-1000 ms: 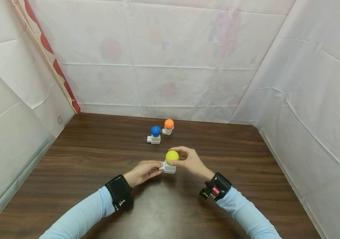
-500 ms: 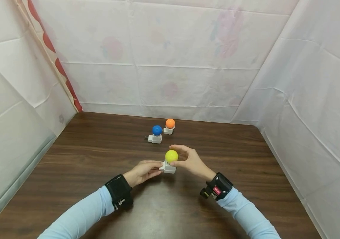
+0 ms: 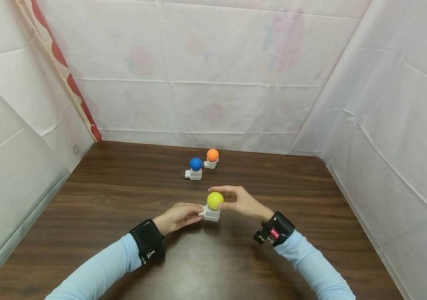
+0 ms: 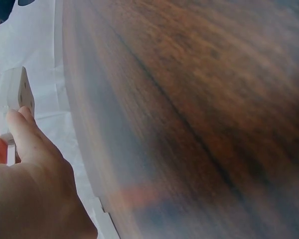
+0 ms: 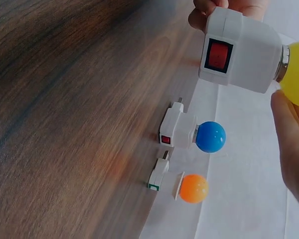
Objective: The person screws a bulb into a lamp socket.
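A yellow light bulb point(image 3: 215, 200) sits in a white plug-in lamp socket point(image 3: 211, 214), held above the table. With thumb and fingers my left hand point(image 3: 177, 217) pinches the plug side of the socket. Around the bulb goes my right hand point(image 3: 245, 203), its thumb at the near right side and its fingers reaching behind the top. The right wrist view shows a red switch point(image 5: 219, 55) on the socket and a strip of metal bulb base point(image 5: 283, 63) between socket and bulb. The left wrist view shows the socket point(image 4: 12, 92) beside the left thumb.
Farther back on the wooden table point(image 3: 131, 179) stand a blue bulb point(image 3: 196, 163) and an orange bulb point(image 3: 212, 155), each in its own white plug-in socket. White sheeting point(image 3: 213, 104) encloses the table at the back and both sides.
The socket and yellow bulb have come slightly nearer the person. The right wrist has shifted a little to the right, and the right fingers lie straighter over the bulb.
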A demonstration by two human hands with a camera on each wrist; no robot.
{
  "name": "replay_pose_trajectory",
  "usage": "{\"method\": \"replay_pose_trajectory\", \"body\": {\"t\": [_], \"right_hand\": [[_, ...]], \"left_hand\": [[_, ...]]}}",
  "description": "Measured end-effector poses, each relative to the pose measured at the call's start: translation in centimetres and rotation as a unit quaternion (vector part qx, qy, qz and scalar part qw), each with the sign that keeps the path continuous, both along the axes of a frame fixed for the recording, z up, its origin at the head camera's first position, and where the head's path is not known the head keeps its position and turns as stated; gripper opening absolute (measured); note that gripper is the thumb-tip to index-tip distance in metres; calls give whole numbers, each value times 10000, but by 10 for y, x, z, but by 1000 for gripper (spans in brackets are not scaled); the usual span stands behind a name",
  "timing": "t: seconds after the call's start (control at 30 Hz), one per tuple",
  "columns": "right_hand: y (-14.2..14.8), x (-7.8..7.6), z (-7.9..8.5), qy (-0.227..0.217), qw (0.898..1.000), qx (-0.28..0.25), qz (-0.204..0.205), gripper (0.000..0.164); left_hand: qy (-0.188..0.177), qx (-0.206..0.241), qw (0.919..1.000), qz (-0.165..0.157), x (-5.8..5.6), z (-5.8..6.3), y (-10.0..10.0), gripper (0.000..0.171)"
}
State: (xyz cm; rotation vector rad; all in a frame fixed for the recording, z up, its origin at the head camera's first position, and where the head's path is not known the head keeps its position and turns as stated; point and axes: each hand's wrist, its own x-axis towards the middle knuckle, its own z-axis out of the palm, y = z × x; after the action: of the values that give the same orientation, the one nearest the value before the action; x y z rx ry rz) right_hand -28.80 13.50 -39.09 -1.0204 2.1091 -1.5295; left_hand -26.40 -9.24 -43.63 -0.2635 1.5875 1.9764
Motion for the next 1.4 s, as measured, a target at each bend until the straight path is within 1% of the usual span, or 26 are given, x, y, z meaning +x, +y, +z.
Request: {"method": "replay_pose_trajectory", "body": {"t": [0.17, 0.3, 0.4, 0.5, 0.63, 0.73, 0.8, 0.93, 1.1, 1.3, 1.4], "right_hand": [[0, 0, -1, -92, 9999, 27, -39, 47], [-1, 0, -2, -35, 9998, 53, -162, 46], [-3, 3, 1, -101, 9995, 65, -286, 45], [-4, 10, 10, -147, 9989, 74, -436, 45], [-8, 19, 21, -132, 9959, 57, -891, 45], [-10, 24, 21, -182, 9910, -103, -1325, 45], [-12, 26, 19, -265, 9873, -249, -1546, 46], [-14, 28, 16, -348, 9823, -417, -1790, 47], [-15, 28, 13, -360, 9810, -431, -1859, 47], [-14, 28, 11, -349, 9822, -315, -1821, 47], [-13, 22, 2, -342, 9832, -306, -1767, 49]], "left_hand": [[0, -48, 10000, 6, 0, 0, 1, 38], [-23, -31, 10000, 89, 0, -2, 2, 37], [-16, 12, 9999, 117, 0, -3, 2, 39], [-5, 26, 9999, 168, -1, -4, 3, 40], [-10, 57, 9995, 318, 0, -3, 4, 39], [27, 82, 9992, 391, -1, -2, 6, 40], [32, 103, 9990, 433, -1, -2, 7, 40], [7, 81, 9988, 484, -1, -2, 8, 40], [-38, 44, 9987, 506, -1, -4, 8, 39], [17, 82, 9988, 487, 0, -6, 9, 38], [44, 53, 9990, 450, 0, -5, 10, 37]]}}
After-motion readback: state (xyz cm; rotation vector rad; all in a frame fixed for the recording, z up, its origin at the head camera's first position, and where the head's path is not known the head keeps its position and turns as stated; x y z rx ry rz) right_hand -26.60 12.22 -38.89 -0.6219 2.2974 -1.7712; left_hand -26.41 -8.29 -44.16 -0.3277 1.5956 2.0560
